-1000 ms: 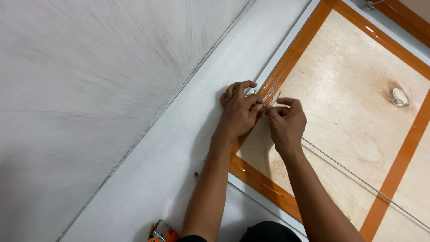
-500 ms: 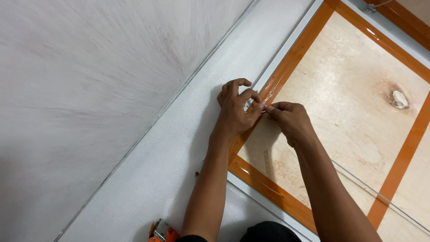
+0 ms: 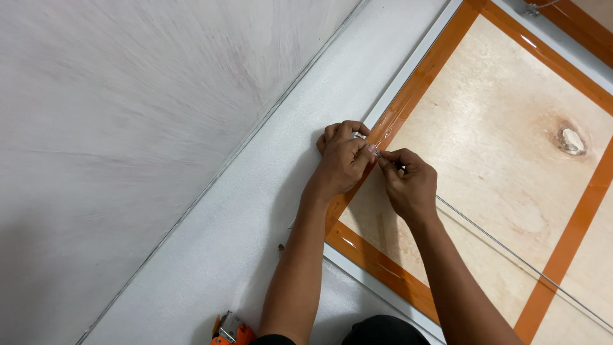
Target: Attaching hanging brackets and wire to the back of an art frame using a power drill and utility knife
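Observation:
My left hand [image 3: 343, 157] rests on the white frame edge [image 3: 408, 67] of a plywood panel [image 3: 485, 147] bordered with orange tape, its fingers pinched on a small metal fitting that is mostly hidden. My right hand [image 3: 408, 182] sits just to its right, fingertips pinching the end of a thin steel wire [image 3: 511, 252]. The wire runs from my fingertips across the panel toward the lower right. The two hands touch at the fingertips.
A white foam sheet [image 3: 242, 223] lies under the frame on a grey-white floor [image 3: 108, 128]. An orange-handled tool [image 3: 227, 332] lies at the bottom edge. A dark knot [image 3: 570, 140] marks the plywood. A small metal fitting [image 3: 531, 9] sits at the top right.
My right hand has shifted slightly left and closed against my left fingertips. The wire end that stuck up between the hands a second ago is now hidden in the pinch.

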